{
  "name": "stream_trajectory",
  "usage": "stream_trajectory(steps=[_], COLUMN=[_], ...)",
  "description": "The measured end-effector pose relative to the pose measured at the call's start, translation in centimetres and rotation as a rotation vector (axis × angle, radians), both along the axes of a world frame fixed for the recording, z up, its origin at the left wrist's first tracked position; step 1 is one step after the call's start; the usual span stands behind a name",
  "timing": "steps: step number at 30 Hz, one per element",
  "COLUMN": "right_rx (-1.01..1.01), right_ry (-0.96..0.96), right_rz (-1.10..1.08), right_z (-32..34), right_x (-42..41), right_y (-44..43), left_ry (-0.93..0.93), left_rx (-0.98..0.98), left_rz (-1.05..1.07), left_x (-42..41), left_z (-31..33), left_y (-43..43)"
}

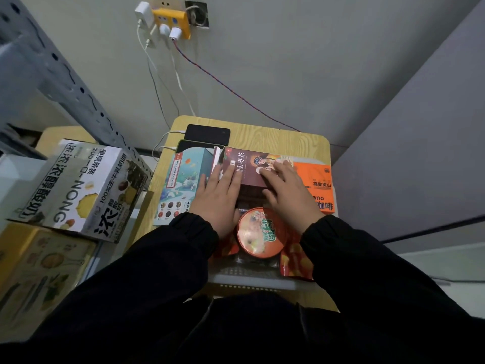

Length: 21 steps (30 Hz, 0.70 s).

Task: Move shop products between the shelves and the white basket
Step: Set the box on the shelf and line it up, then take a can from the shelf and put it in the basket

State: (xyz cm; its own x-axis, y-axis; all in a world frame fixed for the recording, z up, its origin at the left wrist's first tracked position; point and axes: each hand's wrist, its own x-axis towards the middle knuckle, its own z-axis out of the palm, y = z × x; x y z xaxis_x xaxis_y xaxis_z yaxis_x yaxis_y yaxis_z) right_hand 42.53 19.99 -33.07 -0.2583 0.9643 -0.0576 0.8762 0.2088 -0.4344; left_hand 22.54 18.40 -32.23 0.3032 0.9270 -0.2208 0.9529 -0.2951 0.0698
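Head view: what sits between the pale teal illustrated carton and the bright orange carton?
A dark maroon cardboard tea box, with the left hand and right hand resting on it; head view shows this.

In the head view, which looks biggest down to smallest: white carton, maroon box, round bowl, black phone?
1. White carton, though it sits nearer the camera.
2. Maroon box, partly covered.
3. Round bowl, not far behind the box.
4. Black phone.

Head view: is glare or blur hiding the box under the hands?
Head view: no glare on the maroon box; its print is soft but legible. The wide lens slants the shelf post, and the sleeves at the bottom are nearly black.
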Motion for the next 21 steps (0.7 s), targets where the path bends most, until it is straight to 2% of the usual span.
stream_trajectory(steps=[6, 16, 21], right_rx=[0.064, -0.01, 0.04], right_ry=[-0.072, -0.21, -0.202], right_rz=[0.014, 0.102, 0.141], right_z=[-0.4, 0.0, 1.3], right_x=[0.4, 0.9, 0.9], right_y=[-0.7, -0.9, -1.7], left_ry=[0.013, 0.059, -0.03], left_rx=[0.038, 0.022, 0.092], left_rz=[-0.029, 0.002, 0.007], left_x=[0.1, 0.3, 0.5], left_z=[-0.2, -0.5, 0.3], left_y=[-0.5, -0.3, -1.4])
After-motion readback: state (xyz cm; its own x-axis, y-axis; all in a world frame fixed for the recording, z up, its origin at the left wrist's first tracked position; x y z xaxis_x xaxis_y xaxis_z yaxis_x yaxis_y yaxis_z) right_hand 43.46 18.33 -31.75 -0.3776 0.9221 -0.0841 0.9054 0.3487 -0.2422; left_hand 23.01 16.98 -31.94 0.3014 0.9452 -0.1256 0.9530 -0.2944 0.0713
